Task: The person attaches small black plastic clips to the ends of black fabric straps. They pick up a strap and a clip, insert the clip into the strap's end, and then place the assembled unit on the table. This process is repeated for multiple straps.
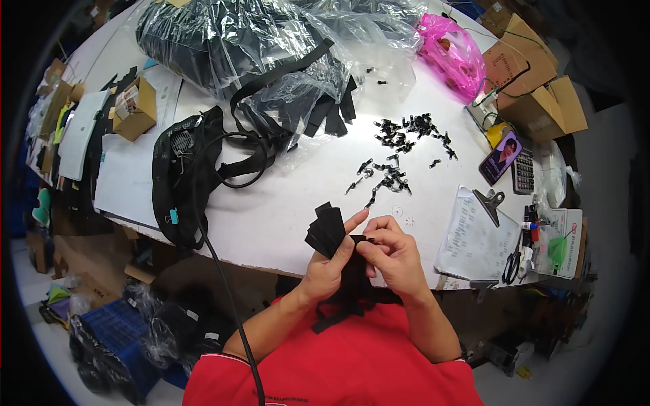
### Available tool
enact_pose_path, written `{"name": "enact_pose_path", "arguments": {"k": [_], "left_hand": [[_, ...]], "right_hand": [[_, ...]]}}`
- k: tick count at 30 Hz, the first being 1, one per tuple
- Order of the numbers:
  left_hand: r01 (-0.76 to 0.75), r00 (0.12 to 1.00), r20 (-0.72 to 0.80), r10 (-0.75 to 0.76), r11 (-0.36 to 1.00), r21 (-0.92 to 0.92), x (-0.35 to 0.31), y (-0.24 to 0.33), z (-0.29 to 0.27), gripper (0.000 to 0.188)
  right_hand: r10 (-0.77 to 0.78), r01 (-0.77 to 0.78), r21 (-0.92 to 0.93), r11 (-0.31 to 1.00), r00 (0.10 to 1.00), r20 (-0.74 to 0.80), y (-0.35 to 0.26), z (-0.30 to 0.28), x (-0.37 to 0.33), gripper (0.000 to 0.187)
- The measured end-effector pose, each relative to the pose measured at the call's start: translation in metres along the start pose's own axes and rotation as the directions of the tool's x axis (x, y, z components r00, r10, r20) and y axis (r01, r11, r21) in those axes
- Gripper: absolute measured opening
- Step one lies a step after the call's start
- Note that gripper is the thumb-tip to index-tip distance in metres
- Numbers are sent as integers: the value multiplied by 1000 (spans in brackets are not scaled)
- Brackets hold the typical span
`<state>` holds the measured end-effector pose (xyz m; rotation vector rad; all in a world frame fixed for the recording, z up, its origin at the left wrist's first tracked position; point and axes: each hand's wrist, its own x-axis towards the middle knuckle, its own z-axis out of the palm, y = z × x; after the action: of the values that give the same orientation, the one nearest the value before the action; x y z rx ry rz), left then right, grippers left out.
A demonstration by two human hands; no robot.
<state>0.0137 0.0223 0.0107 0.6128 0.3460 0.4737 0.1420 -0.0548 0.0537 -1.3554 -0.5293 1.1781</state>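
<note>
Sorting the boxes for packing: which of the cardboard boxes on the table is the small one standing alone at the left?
The small cardboard box beside the white sheets at the table's left; the larger open cartons crowd the right edge behind the pink bag.

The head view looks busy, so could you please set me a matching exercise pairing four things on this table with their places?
Things:
1. black webbing strips
2. pink plastic bag
3. scissors
4. small black clips

Places:
A. scattered loose on the white table, mid-table
B. at the far edge, beside the cardboard boxes
C. held between the left hand and right hand
D. near the right edge, next to the clipboard

Pairs: 1-C, 2-B, 3-D, 4-A
</note>
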Motion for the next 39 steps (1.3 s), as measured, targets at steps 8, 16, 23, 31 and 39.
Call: {"name": "enact_pose_path", "arguments": {"k": [8, 16, 23, 31, 39], "left_hand": [[20, 996, 90, 3, 968, -252, -18, 15, -18, 54], [77, 993, 89, -75, 997, -14, -49, 46, -22, 31], [135, 990, 57, -132, 990, -45, -37, 33, -33, 31], [146, 960, -170, -220, 919, -367, -7, 33, -32, 32], [211, 965, 13, -264, 742, -636, 23, -9, -20, 53]], "right_hand": [[-133, 152, -113, 982, 978, 162, -11, 12, 55, 22], [-577, -116, -987, 114, 801, -161, -14, 25, 233, 85], [-522, -98, -988, 117, 841, -145, 1, 43, 251, 58], [-465, 20, -999, -38, 885, 35, -64, 3, 196, 30], [-271, 152, -961, 232, 959, 86, -51, -2, 37, 17]]}}
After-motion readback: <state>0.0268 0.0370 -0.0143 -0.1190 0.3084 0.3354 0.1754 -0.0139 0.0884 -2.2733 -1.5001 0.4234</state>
